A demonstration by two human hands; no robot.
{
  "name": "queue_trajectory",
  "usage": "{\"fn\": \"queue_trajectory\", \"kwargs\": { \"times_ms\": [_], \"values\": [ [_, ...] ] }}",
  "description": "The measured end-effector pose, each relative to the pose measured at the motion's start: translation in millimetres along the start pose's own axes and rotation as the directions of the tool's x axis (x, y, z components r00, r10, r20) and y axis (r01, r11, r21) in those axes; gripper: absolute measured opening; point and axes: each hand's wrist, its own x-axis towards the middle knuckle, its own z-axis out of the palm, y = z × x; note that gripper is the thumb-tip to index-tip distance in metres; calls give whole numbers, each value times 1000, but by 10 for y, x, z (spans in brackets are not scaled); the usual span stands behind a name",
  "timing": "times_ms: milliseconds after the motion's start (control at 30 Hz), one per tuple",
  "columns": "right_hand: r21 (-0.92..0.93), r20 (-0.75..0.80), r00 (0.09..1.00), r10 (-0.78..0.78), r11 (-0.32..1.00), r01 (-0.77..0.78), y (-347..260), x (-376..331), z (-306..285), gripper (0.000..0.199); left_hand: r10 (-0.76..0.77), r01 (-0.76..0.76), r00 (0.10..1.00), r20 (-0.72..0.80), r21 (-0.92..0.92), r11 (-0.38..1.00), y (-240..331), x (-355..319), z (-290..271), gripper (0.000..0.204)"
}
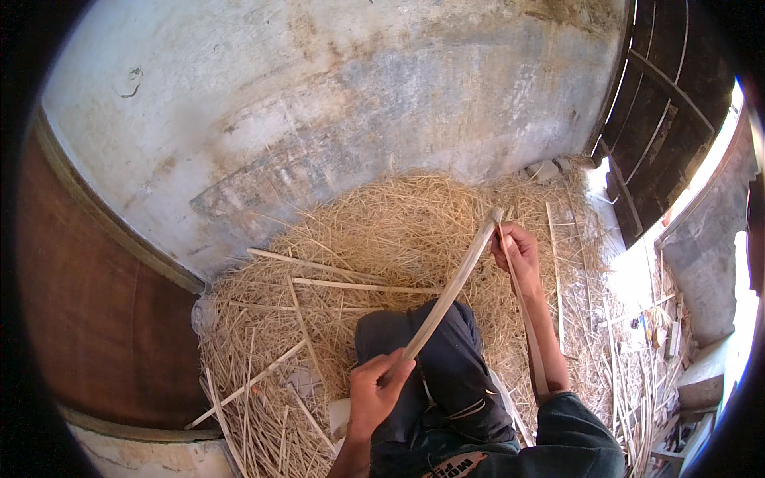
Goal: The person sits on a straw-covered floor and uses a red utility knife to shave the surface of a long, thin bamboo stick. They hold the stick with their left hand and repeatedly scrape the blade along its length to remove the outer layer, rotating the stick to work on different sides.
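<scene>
Item: long pale cane strip [450, 291], flat and slightly bowed, running diagonally from lower left to upper right above the person's dark-trousered lap [446, 374]. Its lower end is sitting inside the left hand [374, 390]; its upper end is reaching the right hand [518, 251], so the strip is spanning the gap between both hands.

Left to right:

- Brown curved panel [96, 303], bending along the left edge and being cut off by the dark fisheye rim.
- Straw pile [374, 231], lying against the whitewashed wall [319, 103], with several loose flat slats [319, 264] resting on top.
- Left hand: fingers curling shut around the strip's lower end, thumb lying along it; the very end of the strip is being hidden inside the fist.
- Right hand: fingers closing on the strip's top end, where a second thinner band [527, 319] is hanging down along the forearm. Whether this band is peeling from the strip or is a separate piece is hard to make out, and the fingertips are facing away.
- Dark wooden slatted door [661, 119], standing at upper right, partly cut off.
- Litter of offcuts [637, 374] on the ground at right, too bright and small to tell apart.
</scene>
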Motion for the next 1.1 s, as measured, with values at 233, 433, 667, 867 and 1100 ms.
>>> {"fn": "queue_trajectory", "kwargs": {
  "times_ms": [233, 433, 667, 867, 1100],
  "values": [
    [-13, 322, 937, 133, 991, -136, -68, 9, -371, 53, 114, -100, 989, -94, 146, 984, -14, 56, -184, 28],
    [-133, 525, 827, 201, 979, -153, -78, 48, -632, 55, 147, -132, 988, -45, 252, 959, -8, 80, -272, 27],
    [-376, 561, 755, 340, 917, -133, -128, 46, -647, 53, 102, -79, 989, -110, 189, 979, -30, 65, -317, 32],
    [144, 154, 944, 291, 939, -313, -234, -185, -113, 57, 193, -163, 974, -114, 232, 959, -29, 102, -281, 31],
    [413, 102, 967, 233, 874, -254, -342, -420, 379, 30, 204, -168, 970, -133, 242, 956, -5, 101, -231, 30]
  ]
}}
